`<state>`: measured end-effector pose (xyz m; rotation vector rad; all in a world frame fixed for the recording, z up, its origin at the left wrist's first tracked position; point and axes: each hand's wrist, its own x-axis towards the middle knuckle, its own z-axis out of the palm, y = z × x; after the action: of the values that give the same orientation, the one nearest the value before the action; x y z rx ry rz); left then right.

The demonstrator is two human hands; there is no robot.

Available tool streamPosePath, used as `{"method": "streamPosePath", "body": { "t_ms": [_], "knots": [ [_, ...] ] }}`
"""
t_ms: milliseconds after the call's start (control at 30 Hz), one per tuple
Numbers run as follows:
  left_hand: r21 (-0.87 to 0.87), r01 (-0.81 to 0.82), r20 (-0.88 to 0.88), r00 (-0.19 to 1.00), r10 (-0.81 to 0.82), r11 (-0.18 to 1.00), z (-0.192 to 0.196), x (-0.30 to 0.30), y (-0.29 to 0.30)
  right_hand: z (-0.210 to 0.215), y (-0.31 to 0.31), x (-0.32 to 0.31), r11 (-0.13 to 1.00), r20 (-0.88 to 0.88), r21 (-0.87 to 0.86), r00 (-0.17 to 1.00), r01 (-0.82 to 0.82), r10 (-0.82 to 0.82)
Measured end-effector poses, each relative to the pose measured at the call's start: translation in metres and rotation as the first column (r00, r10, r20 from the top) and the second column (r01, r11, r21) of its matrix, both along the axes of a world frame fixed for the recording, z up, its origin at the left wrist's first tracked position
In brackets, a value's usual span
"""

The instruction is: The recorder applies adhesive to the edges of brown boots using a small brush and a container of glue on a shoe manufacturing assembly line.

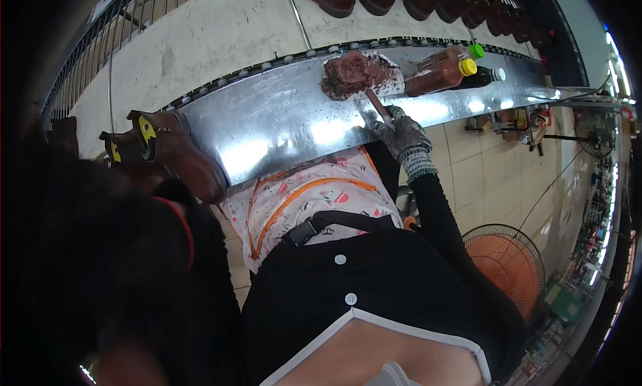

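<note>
My right hand, in a grey knitted glove with dark stains, is closed around a thin brown stick-like handle. The handle's far end reaches the edge of a reddish-brown stained lump, like a sponge or cloth, lying on a stained white sheet. Whether they touch I cannot tell. A brown leather boot with a yellow patch inside stands at the left end of the metal ledge, with another boot beside it. My left arm comes in at the lower left; a dark blurred shape hides the hand.
Right of the lump stand a brown-filled bottle with a yellow cap, a green-capped one, and a dark bottle. A pale conveyor belt runs beyond the metal ledge, with several boots. An orange fan stands at right.
</note>
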<state>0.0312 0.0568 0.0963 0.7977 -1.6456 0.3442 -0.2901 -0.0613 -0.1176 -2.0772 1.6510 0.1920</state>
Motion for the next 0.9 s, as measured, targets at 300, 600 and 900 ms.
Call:
{"method": "streamPosePath", "body": {
  "t_ms": [300, 600, 900],
  "knots": [
    [0.626, -0.017, -0.378, 0.868, 0.322, 0.780, -0.097, -0.004, 0.025, -0.010, 0.016, -0.004, 0.993, 0.012, 0.018, 0.993, 0.118, -0.118],
    [0.768, 0.145, -0.445, 0.822, 0.356, 0.624, -0.121, -0.013, 0.042, -0.039, 0.020, -0.009, 0.992, 0.076, -0.117, 0.997, 0.041, -0.032],
    [0.654, -0.392, -0.535, 0.366, 0.762, 0.647, -0.168, 0.093, 0.051, -0.057, 0.024, -0.017, 0.993, 0.263, 0.038, 0.958, 0.108, -0.114]
  ]
}}
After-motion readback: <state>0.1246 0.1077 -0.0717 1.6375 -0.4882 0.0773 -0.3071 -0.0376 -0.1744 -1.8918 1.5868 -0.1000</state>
